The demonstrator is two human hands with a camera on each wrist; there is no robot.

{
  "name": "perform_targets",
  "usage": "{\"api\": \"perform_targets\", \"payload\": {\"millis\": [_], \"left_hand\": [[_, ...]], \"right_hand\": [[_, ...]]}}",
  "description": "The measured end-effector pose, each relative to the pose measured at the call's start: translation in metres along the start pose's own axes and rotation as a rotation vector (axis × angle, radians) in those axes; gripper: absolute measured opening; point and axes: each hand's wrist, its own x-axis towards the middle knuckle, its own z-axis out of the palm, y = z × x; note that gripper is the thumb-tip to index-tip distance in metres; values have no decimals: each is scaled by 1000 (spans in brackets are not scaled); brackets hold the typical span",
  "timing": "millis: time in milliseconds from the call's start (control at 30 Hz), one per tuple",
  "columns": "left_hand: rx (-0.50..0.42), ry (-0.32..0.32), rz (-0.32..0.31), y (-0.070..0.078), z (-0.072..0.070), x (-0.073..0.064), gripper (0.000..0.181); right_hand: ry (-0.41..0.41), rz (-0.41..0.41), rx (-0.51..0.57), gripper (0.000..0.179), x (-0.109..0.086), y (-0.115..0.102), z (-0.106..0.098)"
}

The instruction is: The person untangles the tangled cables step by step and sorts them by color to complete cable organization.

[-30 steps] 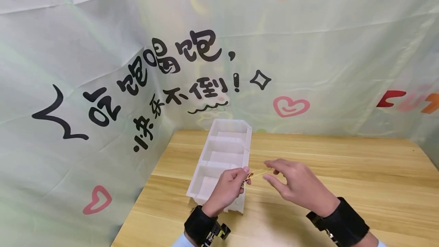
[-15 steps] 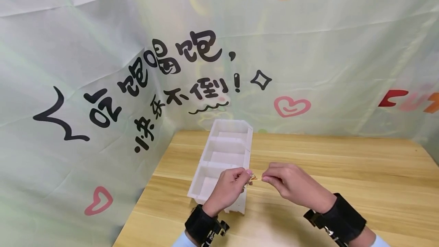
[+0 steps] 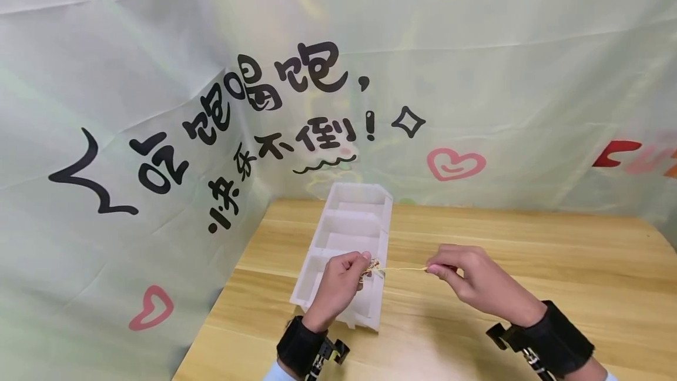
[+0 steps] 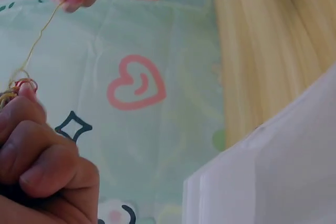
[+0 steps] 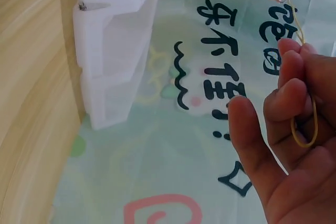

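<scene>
In the head view my left hand [image 3: 338, 288] pinches a small tangled bundle [image 3: 373, 267] with red, yellow and pale parts, over the nearest bin. Thin loops [image 4: 27, 83] stand out of that bundle in the left wrist view. A thin yellow string [image 3: 403, 268] runs from it to my right hand [image 3: 478, 280], which pinches the string between thumb and fingers. In the right wrist view a loop of the string [image 5: 316, 121] hangs below the right fingers. Most of the bundle is hidden by the left fingers, so its kind is unclear.
A white three-compartment bin unit [image 3: 350, 214] stands on the wooden table [image 3: 529, 251], under and behind the left hand. Pale printed cloth [image 3: 529, 93] with dark lettering closes off the back and left side. Both wrists wear black straps [image 3: 557, 334].
My right hand went from open fingers near the string to pinching it, then drew it to the right. The left hand shifted slightly left, and the string between the hands lengthened.
</scene>
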Motion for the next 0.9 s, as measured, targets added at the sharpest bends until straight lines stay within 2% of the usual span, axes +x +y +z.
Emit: {"api": "perform_targets", "payload": {"millis": [133,200,267,367,433,500,600,700,900], "left_hand": [[-17,15,-3,4,-7,-2,42],[-28,29,-15,11,-12,-4,37],[-59,79,-25,19,-19,-7,32],[-96,191,-18,29,-29,-11,30],[-101,218,-17,31,-34,-13,32],[-97,184,-17,31,-34,-15,36],[-104,109,-32,30,-31,-17,37],[-115,75,-33,26,-28,-18,36],[-127,63,-35,28,-31,-18,39]], "right_hand": [[43,14,-14,27,-4,5,-9],[67,29,-28,27,-4,10,-14],[111,52,-55,27,-5,16,-19],[220,123,-109,27,-10,27,-27],[282,197,-125,24,-12,34,-27],[302,276,-122,18,-11,40,-23],[304,352,-96,14,-4,49,-10],[308,381,-83,16,11,57,3],[324,392,-75,20,53,72,26]]}}
